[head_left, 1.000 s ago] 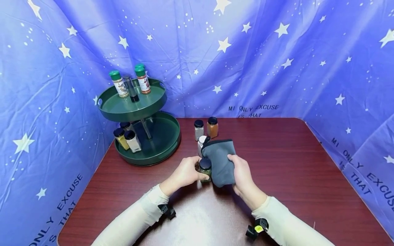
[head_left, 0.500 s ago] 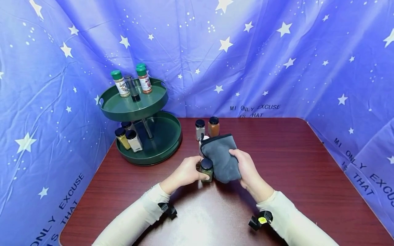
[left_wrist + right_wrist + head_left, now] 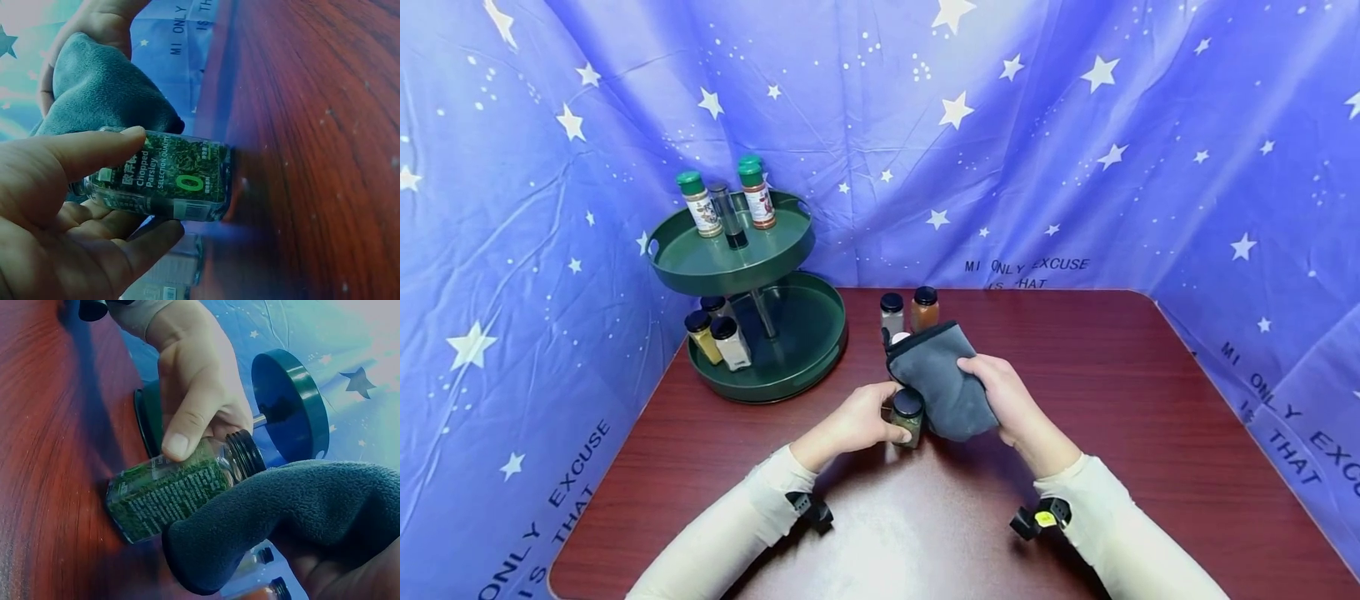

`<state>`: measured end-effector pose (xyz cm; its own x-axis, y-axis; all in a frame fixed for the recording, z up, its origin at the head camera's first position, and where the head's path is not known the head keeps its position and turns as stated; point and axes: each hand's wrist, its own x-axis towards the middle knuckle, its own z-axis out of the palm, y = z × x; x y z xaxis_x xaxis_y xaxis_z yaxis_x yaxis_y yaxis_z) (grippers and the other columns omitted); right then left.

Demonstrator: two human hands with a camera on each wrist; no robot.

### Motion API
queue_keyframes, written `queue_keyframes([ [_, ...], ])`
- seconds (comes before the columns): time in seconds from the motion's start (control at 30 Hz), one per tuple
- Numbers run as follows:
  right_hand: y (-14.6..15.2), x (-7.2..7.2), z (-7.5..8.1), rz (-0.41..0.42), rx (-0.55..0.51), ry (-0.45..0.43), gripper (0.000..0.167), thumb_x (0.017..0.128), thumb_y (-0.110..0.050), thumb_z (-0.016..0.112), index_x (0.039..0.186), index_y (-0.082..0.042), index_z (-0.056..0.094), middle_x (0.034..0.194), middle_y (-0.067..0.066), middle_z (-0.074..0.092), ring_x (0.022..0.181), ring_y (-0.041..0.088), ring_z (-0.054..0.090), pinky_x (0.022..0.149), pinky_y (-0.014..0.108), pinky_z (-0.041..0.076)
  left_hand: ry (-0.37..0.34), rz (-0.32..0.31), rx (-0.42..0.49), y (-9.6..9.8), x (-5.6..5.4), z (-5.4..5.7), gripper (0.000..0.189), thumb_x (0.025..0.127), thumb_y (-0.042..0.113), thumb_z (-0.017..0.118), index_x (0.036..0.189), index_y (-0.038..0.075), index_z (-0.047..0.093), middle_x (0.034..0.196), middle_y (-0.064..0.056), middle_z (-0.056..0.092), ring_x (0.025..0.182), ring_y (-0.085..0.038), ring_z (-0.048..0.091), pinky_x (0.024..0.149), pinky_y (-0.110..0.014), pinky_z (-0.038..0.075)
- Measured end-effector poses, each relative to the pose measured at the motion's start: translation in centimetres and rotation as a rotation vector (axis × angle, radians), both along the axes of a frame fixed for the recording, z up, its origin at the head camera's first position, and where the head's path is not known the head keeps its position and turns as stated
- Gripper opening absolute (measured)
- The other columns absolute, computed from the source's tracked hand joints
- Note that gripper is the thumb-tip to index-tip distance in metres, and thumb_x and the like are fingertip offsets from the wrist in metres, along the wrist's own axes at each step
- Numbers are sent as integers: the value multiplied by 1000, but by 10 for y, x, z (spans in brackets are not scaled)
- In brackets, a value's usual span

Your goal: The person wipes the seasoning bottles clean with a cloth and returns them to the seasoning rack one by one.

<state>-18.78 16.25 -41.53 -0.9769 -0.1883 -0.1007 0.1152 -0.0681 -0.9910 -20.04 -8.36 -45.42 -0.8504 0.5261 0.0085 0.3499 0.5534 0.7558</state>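
Between thumb and fingers, my left hand (image 3: 856, 422) grips a square glass jar of chopped parsley (image 3: 907, 425) with a black lid. Green flakes and a "Chopped Parsley" label (image 3: 178, 169) show in the left wrist view. The jar is upright at the tabletop; whether its base touches the wood I cannot tell. A grey cloth (image 3: 943, 385) with a dark edge is bunched in my right hand (image 3: 1009, 402), thumb on top. In the right wrist view the cloth (image 3: 269, 512) lies against the jar's side near its lid. Some right fingers are hidden behind the cloth.
A two-tier green turntable rack (image 3: 747, 279) stands at the left with several spice bottles. Behind the cloth are a grey-filled jar (image 3: 892, 313), an orange-brown one (image 3: 925, 308), and a mostly hidden white-topped container (image 3: 900, 337). A starry blue curtain (image 3: 1037, 167) borders the red-brown table (image 3: 1112, 358).
My right hand has shifted a little up and right, tilting the cloth and covering more of the white-topped container. My left hand keeps the parsley jar at nearly the same spot.
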Motion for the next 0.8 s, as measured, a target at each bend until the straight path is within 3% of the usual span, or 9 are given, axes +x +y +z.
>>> queue_keyframes([
  [0.17,1,-1,3,-25,-1,21,25,104,-24,51,90,-14,70,79,-4,71,69,12,69,67,31,58,42,72,-10,2,3,-2,64,74,41,92,122,10,62,109,1,69,99,-13,63,89,-32,52],
  [0.33,1,0,4,-50,17,48,24,104,-24,52,91,-13,69,78,-4,71,67,11,68,65,31,58,94,179,-51,9,8,-9,72,69,60,89,109,10,56,95,0,60,85,-14,56,76,-29,49],
  [0.5,-6,5,2,-47,38,71,24,103,-23,52,101,-6,68,80,-2,73,69,12,69,66,31,58,121,219,-42,11,11,-10,63,69,53,92,100,11,56,89,1,59,81,-14,56,73,-28,48],
  [0.67,-16,10,-2,-21,66,121,35,103,-22,52,115,9,65,86,-2,73,75,12,69,72,31,58,123,205,-28,8,10,-6,56,69,45,94,104,12,64,91,4,64,82,-10,59,73,-27,50],
  [0.8,-21,11,-5,-37,36,103,33,102,-21,53,111,9,65,82,-1,72,72,11,69,69,30,58,102,172,-18,4,9,2,50,68,38,95,100,12,67,88,6,67,80,-10,61,71,-27,51],
])
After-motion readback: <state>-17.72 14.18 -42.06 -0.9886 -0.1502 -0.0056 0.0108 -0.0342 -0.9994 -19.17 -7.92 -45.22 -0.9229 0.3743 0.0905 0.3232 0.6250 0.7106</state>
